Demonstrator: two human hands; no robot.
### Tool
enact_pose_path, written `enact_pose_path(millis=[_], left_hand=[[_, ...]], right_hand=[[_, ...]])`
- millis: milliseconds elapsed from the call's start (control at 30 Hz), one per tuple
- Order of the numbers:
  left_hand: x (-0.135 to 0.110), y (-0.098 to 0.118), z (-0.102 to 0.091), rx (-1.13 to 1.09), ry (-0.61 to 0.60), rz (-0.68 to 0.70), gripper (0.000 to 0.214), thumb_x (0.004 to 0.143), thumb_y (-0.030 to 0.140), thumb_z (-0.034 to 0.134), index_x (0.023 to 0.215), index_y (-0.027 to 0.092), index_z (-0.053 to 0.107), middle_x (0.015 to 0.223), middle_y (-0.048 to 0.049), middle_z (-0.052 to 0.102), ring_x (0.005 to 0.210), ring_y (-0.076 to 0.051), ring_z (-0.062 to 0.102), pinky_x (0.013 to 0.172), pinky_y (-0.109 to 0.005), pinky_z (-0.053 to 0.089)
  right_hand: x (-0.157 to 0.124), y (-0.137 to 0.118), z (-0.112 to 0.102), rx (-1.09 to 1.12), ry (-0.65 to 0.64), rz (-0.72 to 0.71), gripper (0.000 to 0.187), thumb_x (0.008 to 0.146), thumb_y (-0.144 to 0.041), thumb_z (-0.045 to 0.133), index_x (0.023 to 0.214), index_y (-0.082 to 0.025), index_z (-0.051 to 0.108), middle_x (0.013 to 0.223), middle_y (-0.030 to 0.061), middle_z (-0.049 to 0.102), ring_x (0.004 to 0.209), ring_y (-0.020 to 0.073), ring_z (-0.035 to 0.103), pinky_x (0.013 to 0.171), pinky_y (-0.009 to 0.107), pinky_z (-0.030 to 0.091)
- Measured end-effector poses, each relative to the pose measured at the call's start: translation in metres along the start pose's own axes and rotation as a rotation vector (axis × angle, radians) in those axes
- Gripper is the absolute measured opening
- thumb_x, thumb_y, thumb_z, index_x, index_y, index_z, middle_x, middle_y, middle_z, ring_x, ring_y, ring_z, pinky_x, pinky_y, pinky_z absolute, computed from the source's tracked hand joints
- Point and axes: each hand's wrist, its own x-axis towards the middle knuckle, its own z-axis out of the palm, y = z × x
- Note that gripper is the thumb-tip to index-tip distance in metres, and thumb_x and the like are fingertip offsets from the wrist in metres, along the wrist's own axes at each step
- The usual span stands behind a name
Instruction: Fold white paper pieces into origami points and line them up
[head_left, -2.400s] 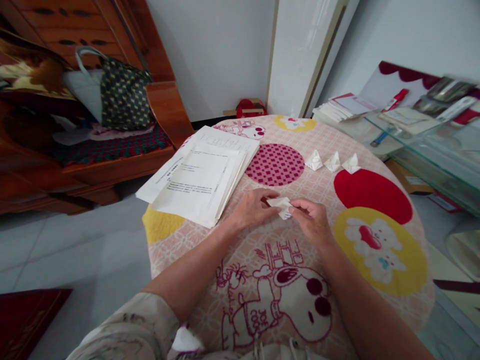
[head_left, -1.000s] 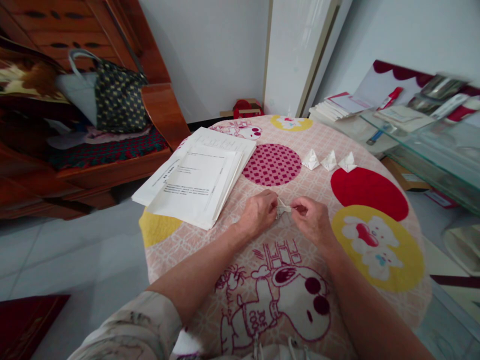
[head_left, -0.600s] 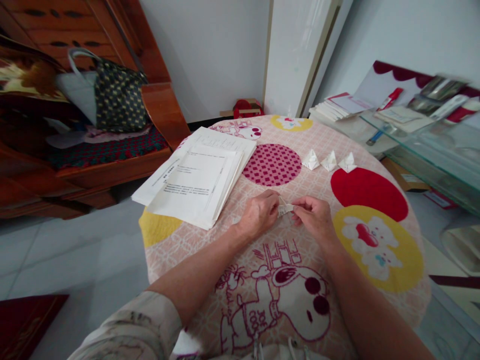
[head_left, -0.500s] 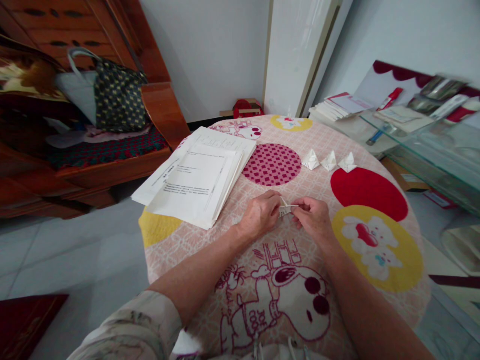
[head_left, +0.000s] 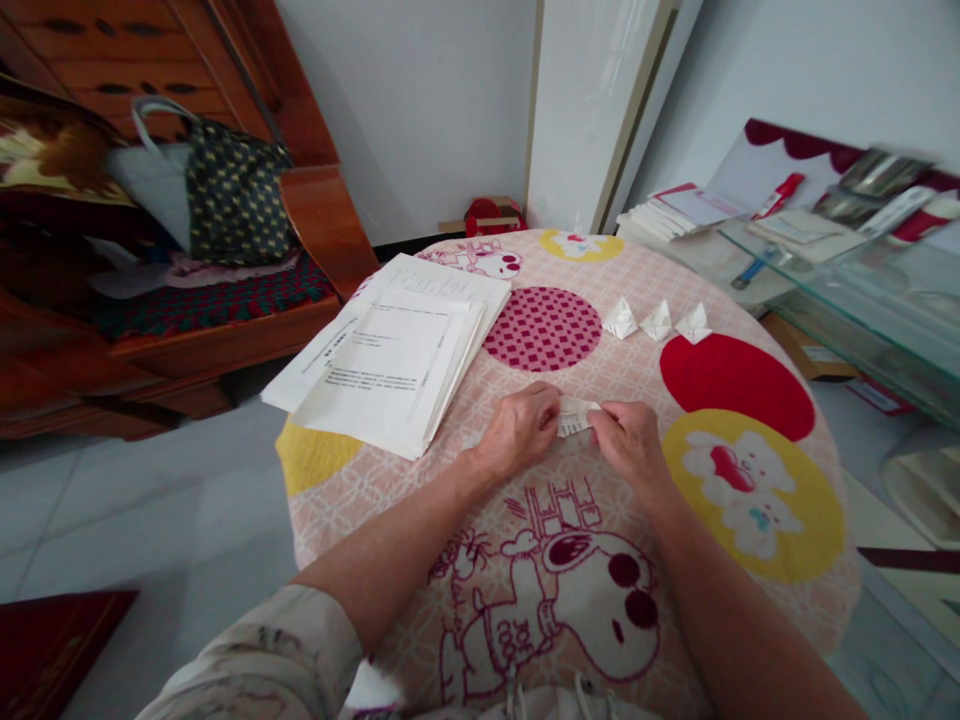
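Observation:
Between my hands, over the middle of the round table, is a small folded piece of printed paper (head_left: 576,416). My left hand (head_left: 523,424) pinches its left end, and my right hand (head_left: 628,432) grips the right end. Both sets of fingers are closed, and the fingertips partly hide the paper. Farther back on the cloth stand three small pointed folded-paper shapes (head_left: 657,321) in a row. To the left of my hands lies a stack of printed sheets (head_left: 382,370).
A patterned tablecloth (head_left: 585,480) covers the round table. At the right, a glass shelf (head_left: 847,290) holds papers, a red tube (head_left: 780,195) and metal bowls. A wooden bench (head_left: 315,220) with a dark patterned bag (head_left: 236,195) stands at the left.
The paper between my hands has gone from a peaked, partly raised fold to a flatter strip with more of its face showing. My right fingers have shifted and closed more on its end.

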Motion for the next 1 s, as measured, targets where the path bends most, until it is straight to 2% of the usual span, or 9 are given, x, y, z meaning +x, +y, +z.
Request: enact_pose_path(millis=[100, 233, 333, 433, 600, 767, 900, 1000], left_hand=[[0.001, 0.001, -0.002, 0.017, -0.028, -0.019, 0.014, 0.078, 0.006, 0.052, 0.07, 0.018, 0.054, 0.077, -0.0028, 0.063, 0.074, -0.015, 0.058, 0.069, -0.025, 0.046], [0.001, -0.002, -0.002, 0.043, -0.038, -0.039, 0.014, 0.075, 0.007, 0.051, 0.068, 0.019, 0.054, 0.07, -0.002, 0.06, 0.07, -0.015, 0.056, 0.066, -0.025, 0.044], [0.001, -0.005, 0.0, 0.049, -0.069, -0.038, 0.014, 0.073, 0.006, 0.051, 0.067, 0.018, 0.054, 0.068, -0.0015, 0.06, 0.067, -0.014, 0.056, 0.065, -0.025, 0.043], [0.001, -0.006, 0.002, 0.058, -0.112, -0.032, 0.015, 0.074, 0.005, 0.053, 0.068, 0.018, 0.057, 0.069, -0.0016, 0.062, 0.066, -0.014, 0.057, 0.065, -0.025, 0.044], [0.002, -0.004, 0.0, 0.026, -0.159, -0.024, 0.013, 0.078, 0.006, 0.057, 0.075, 0.016, 0.064, 0.081, -0.0043, 0.069, 0.078, -0.017, 0.065, 0.074, -0.027, 0.049], [0.002, -0.005, -0.011, -0.116, -0.096, -0.029, 0.014, 0.082, 0.017, 0.068, 0.095, 0.016, 0.072, 0.118, -0.0096, 0.071, 0.106, -0.022, 0.067, 0.09, -0.034, 0.055], [0.004, -0.006, -0.019, -0.204, -0.011, -0.046, 0.023, 0.094, 0.028, 0.057, 0.107, 0.016, 0.072, 0.123, -0.0125, 0.07, 0.112, -0.022, 0.067, 0.089, -0.034, 0.057], [0.004, -0.007, -0.02, -0.203, 0.041, -0.023, 0.026, 0.097, 0.032, 0.054, 0.11, 0.016, 0.071, 0.122, -0.012, 0.071, 0.115, -0.023, 0.066, 0.096, -0.039, 0.056]], right_hand=[[0.002, 0.002, -0.001, 0.009, -0.029, 0.002, 0.036, 0.083, -0.025, 0.048, 0.047, -0.022, 0.044, 0.046, 0.0007, 0.046, 0.048, 0.0143, 0.04, 0.052, 0.03, 0.026], [0.002, 0.005, 0.001, -0.115, 0.016, -0.106, 0.037, 0.085, -0.032, 0.051, 0.05, -0.022, 0.043, 0.047, -0.0005, 0.042, 0.049, 0.0135, 0.034, 0.053, 0.031, 0.022], [0.001, 0.007, 0.002, -0.202, 0.034, -0.141, 0.035, 0.084, -0.027, 0.05, 0.05, -0.022, 0.042, 0.047, -0.0003, 0.042, 0.05, 0.0134, 0.029, 0.054, 0.032, 0.019], [0.002, 0.008, 0.002, -0.229, 0.034, -0.105, 0.035, 0.078, -0.023, 0.052, 0.047, -0.023, 0.036, 0.046, -0.0002, 0.039, 0.051, 0.0133, 0.027, 0.054, 0.032, 0.019], [0.003, 0.005, 0.001, -0.218, -0.007, -0.018, 0.035, 0.072, -0.022, 0.054, 0.047, -0.023, 0.029, 0.046, -0.0021, 0.032, 0.051, 0.0127, 0.024, 0.054, 0.032, 0.018], [0.003, 0.0, -0.002, -0.178, -0.026, -0.023, 0.036, 0.073, -0.025, 0.053, 0.047, -0.023, 0.029, 0.047, -0.003, 0.029, 0.051, 0.0119, 0.025, 0.053, 0.031, 0.018], [0.002, -0.001, -0.004, -0.197, -0.03, -0.004, 0.035, 0.073, -0.026, 0.055, 0.046, -0.022, 0.033, 0.046, -0.003, 0.03, 0.05, 0.0114, 0.026, 0.053, 0.031, 0.017], [0.001, -0.001, -0.003, -0.235, -0.012, -0.017, 0.032, 0.074, -0.026, 0.055, 0.047, -0.021, 0.038, 0.047, -0.0023, 0.035, 0.051, 0.0115, 0.026, 0.053, 0.031, 0.017]])
